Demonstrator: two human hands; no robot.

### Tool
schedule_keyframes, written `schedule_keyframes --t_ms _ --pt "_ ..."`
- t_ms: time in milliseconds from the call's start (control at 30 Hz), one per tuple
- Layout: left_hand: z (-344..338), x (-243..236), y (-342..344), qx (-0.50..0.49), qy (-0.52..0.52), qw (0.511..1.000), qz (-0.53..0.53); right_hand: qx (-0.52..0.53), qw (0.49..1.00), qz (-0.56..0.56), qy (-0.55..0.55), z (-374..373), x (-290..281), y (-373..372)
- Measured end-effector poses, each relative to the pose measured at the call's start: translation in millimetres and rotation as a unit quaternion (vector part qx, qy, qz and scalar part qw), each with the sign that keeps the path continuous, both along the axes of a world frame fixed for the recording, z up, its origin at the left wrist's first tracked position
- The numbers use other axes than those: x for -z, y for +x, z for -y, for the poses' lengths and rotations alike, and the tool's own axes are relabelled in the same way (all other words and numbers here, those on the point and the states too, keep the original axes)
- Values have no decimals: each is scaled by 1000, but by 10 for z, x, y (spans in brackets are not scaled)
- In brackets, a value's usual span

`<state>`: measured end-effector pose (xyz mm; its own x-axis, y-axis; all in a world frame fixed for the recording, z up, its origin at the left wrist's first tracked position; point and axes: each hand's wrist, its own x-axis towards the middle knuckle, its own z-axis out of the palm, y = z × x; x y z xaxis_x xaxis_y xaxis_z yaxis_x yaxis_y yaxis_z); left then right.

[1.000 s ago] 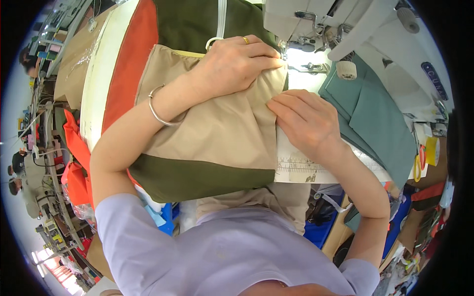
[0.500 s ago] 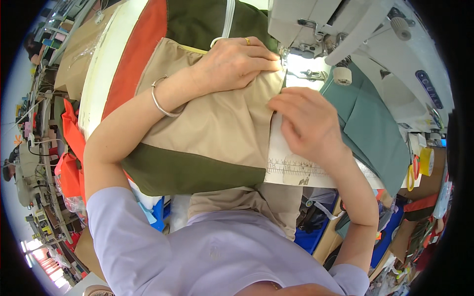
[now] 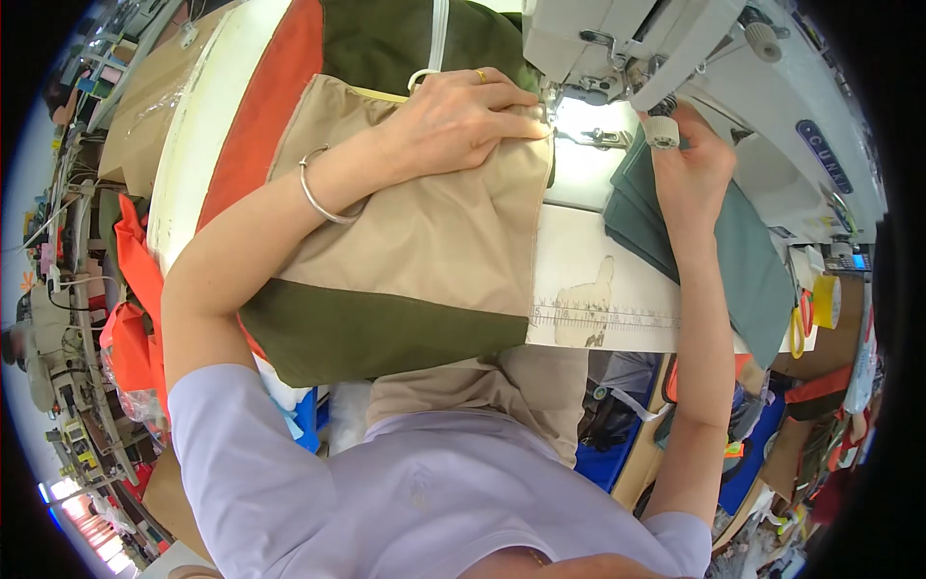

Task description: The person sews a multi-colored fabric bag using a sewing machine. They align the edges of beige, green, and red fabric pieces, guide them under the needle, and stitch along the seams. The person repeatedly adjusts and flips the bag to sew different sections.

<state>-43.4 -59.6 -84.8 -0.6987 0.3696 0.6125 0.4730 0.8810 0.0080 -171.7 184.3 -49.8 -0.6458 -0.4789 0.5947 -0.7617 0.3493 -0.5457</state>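
Beige fabric (image 3: 434,232) lies on the white desk (image 3: 574,236), its upper right corner at the brightly lit needle area of the sewing machine (image 3: 598,39); glare there makes the contact with the foot hard to read. Dark green cloth (image 3: 386,333) borders its lower edge, and more dark green, with a white strip (image 3: 440,39) cut off by the top of the view, lies beyond it beside an orange panel (image 3: 256,135). The left hand (image 3: 468,121) rests flat over the beige fabric, fingers close together, tips just beside the needle area; I cannot tell whether they pinch the cloth. The right hand (image 3: 696,169) is raised at the machine above folded teal cloth (image 3: 743,261), its fingertips partly hidden behind a ribbed white knob (image 3: 661,132), so what they grip cannot be told.
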Motion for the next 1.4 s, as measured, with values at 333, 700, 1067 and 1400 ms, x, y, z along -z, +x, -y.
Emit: schedule_keyframes --t_ms 333,700,1067,1400 --pt "-77 21 129 -28 -13 1000 3 34 999 23 8 18 26 -4" --pt "-39 -20 78 -19 18 1000 9 -170 964 -188 83 -752 -112 1050" --pt "-810 -556 812 -4 -72 985 158 -391 790 469 -51 -433 888 2317" --pt "-653 -358 954 -10 19 998 64 -622 760 179 59 -736 314 2407"
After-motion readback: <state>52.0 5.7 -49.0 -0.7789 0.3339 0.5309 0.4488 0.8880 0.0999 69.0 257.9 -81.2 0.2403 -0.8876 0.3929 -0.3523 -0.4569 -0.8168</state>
